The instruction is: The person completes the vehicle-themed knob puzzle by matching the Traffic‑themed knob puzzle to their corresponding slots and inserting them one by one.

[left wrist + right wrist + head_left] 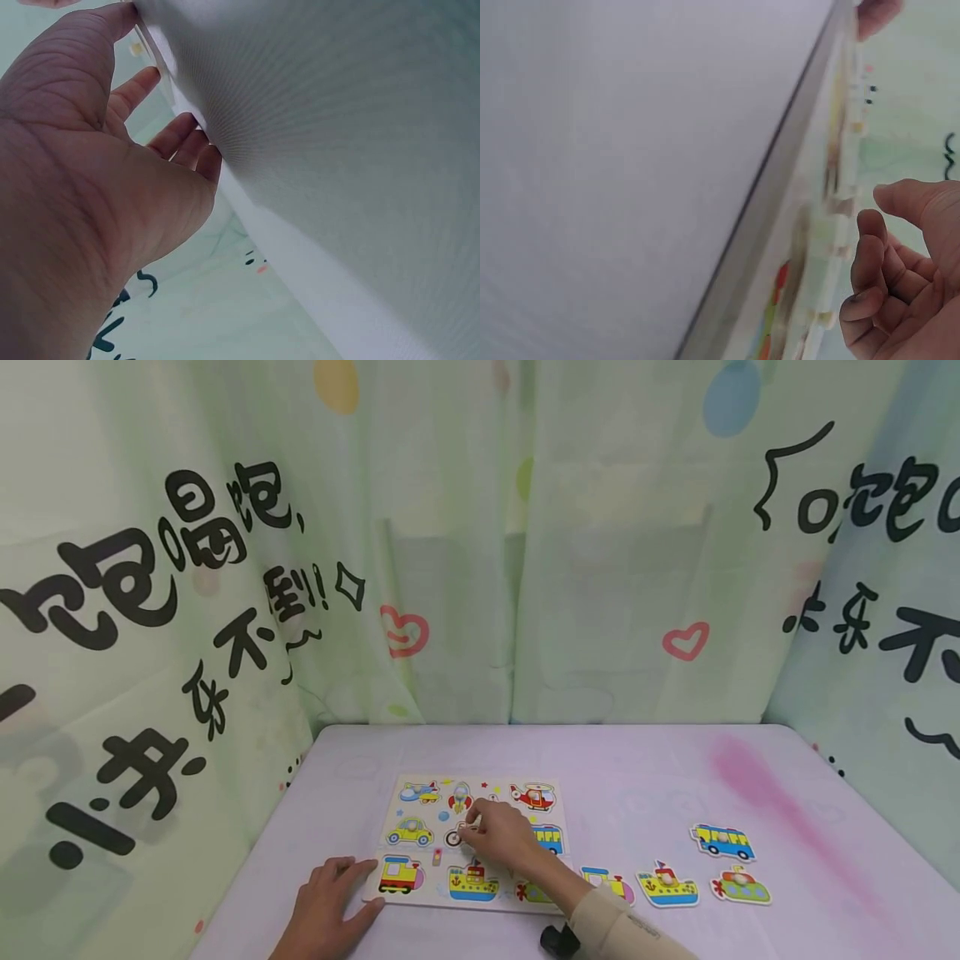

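Note:
A white picture puzzle board [442, 904] with colourful vehicles lies on the table. My right hand [498, 833] is over its middle, fingertips right at the motorcycle picture [452, 836] and partly covering it. In the right wrist view the thumb and index finger of that hand [907, 277] stand a little apart, with nothing showing between them; the other fingers bend loosely. The left hand [324, 906] rests at the board's lower left corner, its thumb and index fingertip touching the edge. From the left wrist, this hand [112, 172] shows fingers spread along the edge.
Right of the board lie loose vehicle pieces: a bus [723, 842], a ship [667, 887], a submarine [741, 887] and a train [609, 882], partly behind the right forearm. A pale tablecloth [637, 777] covers the table. Printed curtains [600, 568] hang on three sides.

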### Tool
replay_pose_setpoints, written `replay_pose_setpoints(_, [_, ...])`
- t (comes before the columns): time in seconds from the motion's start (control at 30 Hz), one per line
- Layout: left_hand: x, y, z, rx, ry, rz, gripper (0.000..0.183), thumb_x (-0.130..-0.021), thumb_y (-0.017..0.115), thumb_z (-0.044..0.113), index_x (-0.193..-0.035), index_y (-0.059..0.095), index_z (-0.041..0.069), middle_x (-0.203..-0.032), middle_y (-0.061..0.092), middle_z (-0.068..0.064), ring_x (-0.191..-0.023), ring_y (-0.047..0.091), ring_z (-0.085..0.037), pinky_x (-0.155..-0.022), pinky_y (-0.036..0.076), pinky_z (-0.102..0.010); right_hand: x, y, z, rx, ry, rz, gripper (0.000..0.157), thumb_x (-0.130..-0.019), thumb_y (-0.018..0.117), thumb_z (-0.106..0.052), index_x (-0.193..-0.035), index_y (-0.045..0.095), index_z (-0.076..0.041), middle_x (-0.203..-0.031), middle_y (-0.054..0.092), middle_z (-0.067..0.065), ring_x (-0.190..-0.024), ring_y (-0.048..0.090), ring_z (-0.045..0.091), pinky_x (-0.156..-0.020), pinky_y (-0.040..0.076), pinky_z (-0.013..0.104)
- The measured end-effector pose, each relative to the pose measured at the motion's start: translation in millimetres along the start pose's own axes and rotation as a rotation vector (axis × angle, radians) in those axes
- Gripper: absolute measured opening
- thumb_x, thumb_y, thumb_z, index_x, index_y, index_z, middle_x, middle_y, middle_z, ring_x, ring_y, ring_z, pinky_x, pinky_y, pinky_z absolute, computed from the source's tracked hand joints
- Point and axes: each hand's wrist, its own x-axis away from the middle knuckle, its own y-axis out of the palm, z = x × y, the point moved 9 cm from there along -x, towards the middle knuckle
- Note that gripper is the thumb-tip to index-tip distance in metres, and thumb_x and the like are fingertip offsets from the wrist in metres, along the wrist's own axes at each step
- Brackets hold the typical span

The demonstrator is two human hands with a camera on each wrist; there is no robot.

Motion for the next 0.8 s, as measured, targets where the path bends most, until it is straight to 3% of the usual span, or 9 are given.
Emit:
replay_pose_setpoints(0.27, [-0.1,-0.4,1.7,-0.007,0.038,0.017,0.057,-0.085,0.080,0.046,-0.134,0.066,0.020,-0.133,0.056,-0.013,-0.122,0.052,-0.036,-0.102,0.043,-0.064,18,-18.5,-5,-0.079,-0.046,0.079,0.022,-0.093,0.076,-0.029,-0.101,0.069,-0.009,-0.065,0.051,-0.007,-0.055,0.044,0.007,-0.050,0.034,0.022])
replay_pose_setpoints(0.4, [-0.8,1.6,0.8,-0.013,0.023,-0.001,0.058,-0.085,0.079,0.048,-0.134,0.066,0.020,-0.134,0.055,-0.013,-0.121,0.052,-0.036,-0.101,0.044,-0.064,26,-22.0,-6,-0.107,-0.075,0.086,0.020,-0.093,0.076,-0.026,-0.100,0.069,-0.008,-0.062,0.050,-0.007,-0.053,0.042,0.005,-0.048,0.032,0.021])
replay_pose_setpoints(0.6, [-0.8,2.3,-0.3,0.000,0.006,-0.014,0.058,-0.084,0.080,0.047,-0.134,0.066,0.020,-0.133,0.056,-0.013,-0.120,0.052,-0.036,-0.099,0.045,-0.064,34,-26.3,-4,-0.103,-0.074,0.087,0.020,-0.093,0.075,-0.026,-0.100,0.069,-0.008,-0.061,0.051,-0.009,-0.051,0.041,0.004,-0.047,0.033,0.020])
replay_pose_setpoints(0.8, [-0.5,-0.3,1.8,-0.008,0.046,0.006,0.058,-0.084,0.081,0.047,-0.133,0.067,0.020,-0.132,0.057,-0.013,-0.121,0.053,-0.036,-0.100,0.044,-0.062,42,-36.9,0,-0.065,-0.077,0.115,0.019,-0.093,0.076,-0.026,-0.100,0.068,-0.010,-0.061,0.052,-0.009,-0.051,0.043,0.003,-0.048,0.036,0.021])
